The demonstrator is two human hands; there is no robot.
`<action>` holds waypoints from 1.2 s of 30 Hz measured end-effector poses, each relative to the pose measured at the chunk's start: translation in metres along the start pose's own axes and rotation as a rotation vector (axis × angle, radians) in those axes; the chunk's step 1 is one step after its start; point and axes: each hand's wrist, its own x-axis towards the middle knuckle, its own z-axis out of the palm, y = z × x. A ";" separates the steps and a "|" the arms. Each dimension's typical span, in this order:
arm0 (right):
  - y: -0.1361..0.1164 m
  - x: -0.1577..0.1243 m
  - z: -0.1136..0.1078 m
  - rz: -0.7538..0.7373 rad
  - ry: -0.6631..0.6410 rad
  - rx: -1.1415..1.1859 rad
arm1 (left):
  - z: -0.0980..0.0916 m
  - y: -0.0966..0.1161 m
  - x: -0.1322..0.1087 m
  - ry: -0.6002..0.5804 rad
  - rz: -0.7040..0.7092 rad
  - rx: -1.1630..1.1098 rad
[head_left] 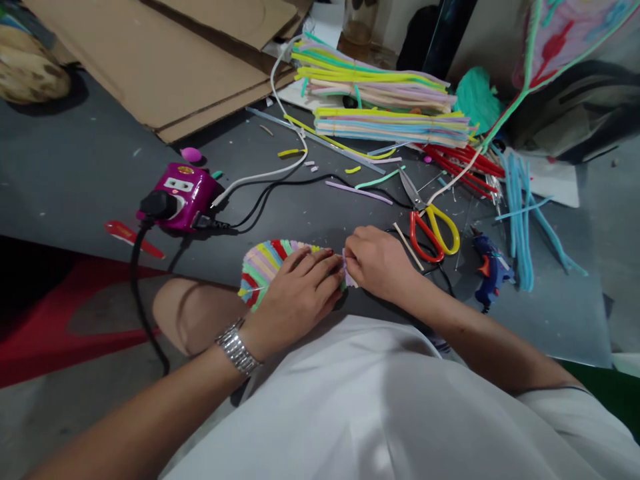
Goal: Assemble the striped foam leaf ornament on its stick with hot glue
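A striped piece [265, 263] of many-coloured pipe cleaners, laid in slanting rows, rests at the near edge of the grey table. Across it my left hand [303, 287] lies flat, fingers stretched over its right half and covering much of it; the thumb is hidden. At the piece's right end, my right hand [375, 259] is closed in a pinch on a lilac pipe cleaner [349, 273], of which only a little shows beside the fingertips. Scissors [425, 223] with one red and one yellow handle lie just beyond my right hand.
A purple power adapter [183, 193] with cables stands left, near a red cutter [134, 239]. A blue glue gun [490, 270] and blue pipe cleaners [523, 227] lie right. Behind are pipe cleaner bundles [390, 127] and cardboard [150, 73]. Cut scraps and a white cable cross the middle.
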 end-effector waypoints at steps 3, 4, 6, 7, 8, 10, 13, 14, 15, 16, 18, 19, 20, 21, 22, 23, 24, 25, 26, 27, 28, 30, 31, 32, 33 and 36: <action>0.005 -0.002 0.002 0.017 0.016 0.110 | 0.000 0.000 0.000 -0.004 -0.002 -0.010; 0.008 -0.004 0.004 -0.012 0.056 0.132 | 0.000 0.000 0.001 -0.006 -0.003 -0.012; 0.013 -0.010 0.010 -0.105 0.155 0.105 | -0.001 0.000 0.001 -0.009 -0.004 -0.012; 0.015 -0.014 0.013 -0.151 0.195 0.058 | -0.001 0.001 0.001 -0.010 -0.005 -0.009; 0.016 -0.017 0.015 -0.194 0.222 0.000 | -0.001 0.001 0.000 -0.012 -0.007 -0.006; 0.017 -0.024 0.018 -0.255 0.240 -0.105 | -0.002 0.003 0.000 -0.021 -0.011 0.004; 0.022 -0.041 0.015 -0.283 0.286 -0.108 | -0.002 0.004 -0.001 -0.034 -0.015 0.019; 0.028 -0.051 0.011 -0.253 0.331 -0.066 | -0.002 0.005 -0.002 -0.037 -0.018 0.022; 0.035 -0.063 0.008 -0.191 0.393 -0.017 | -0.002 0.004 -0.002 -0.039 -0.022 0.025; 0.044 -0.079 0.004 -0.098 0.468 0.031 | -0.001 0.004 -0.001 -0.039 -0.024 0.027; 0.065 -0.116 -0.003 0.197 0.596 0.053 | 0.001 0.003 -0.001 -0.030 -0.020 0.031; 0.076 -0.135 -0.005 0.376 0.640 0.029 | 0.002 0.003 -0.001 -0.026 -0.013 0.031; 0.085 -0.153 -0.006 0.556 0.673 -0.003 | 0.003 0.002 -0.002 -0.021 -0.003 0.029; 0.091 -0.168 -0.006 0.719 0.678 -0.017 | 0.004 0.001 -0.002 -0.014 0.005 0.027; 0.096 -0.180 -0.005 0.850 0.660 0.011 | 0.005 0.000 -0.003 -0.011 0.012 0.023; 0.099 -0.188 -0.004 0.951 0.624 0.089 | 0.006 -0.001 -0.004 0.011 0.026 0.017; 0.101 -0.192 -0.002 1.014 0.577 0.192 | 0.008 -0.003 -0.005 0.017 0.020 0.014; 0.103 -0.193 0.000 1.053 0.531 0.310 | 0.010 -0.005 -0.006 0.042 0.028 0.006; 0.105 -0.190 0.003 1.086 0.513 0.429 | 0.012 -0.008 -0.006 0.060 0.037 0.000; 0.109 -0.186 0.006 1.111 0.514 0.556 | 0.014 -0.010 -0.006 0.101 0.054 0.002; 0.113 -0.181 0.009 1.129 0.521 0.604 | 0.016 -0.012 -0.006 0.119 0.074 0.003; 0.123 -0.173 0.014 1.157 0.542 0.683 | 0.019 -0.015 -0.005 0.138 0.098 0.004; 0.126 -0.171 0.015 1.164 0.553 0.724 | 0.020 -0.015 -0.006 0.140 0.100 0.004; 0.129 -0.170 0.016 1.161 0.568 0.775 | 0.020 -0.015 -0.006 0.137 0.097 0.004; 0.129 -0.170 0.015 1.148 0.589 0.831 | 0.020 -0.015 -0.006 0.133 0.090 0.003; 0.122 -0.176 0.004 1.051 0.699 0.996 | 0.017 -0.011 -0.007 0.102 0.066 -0.004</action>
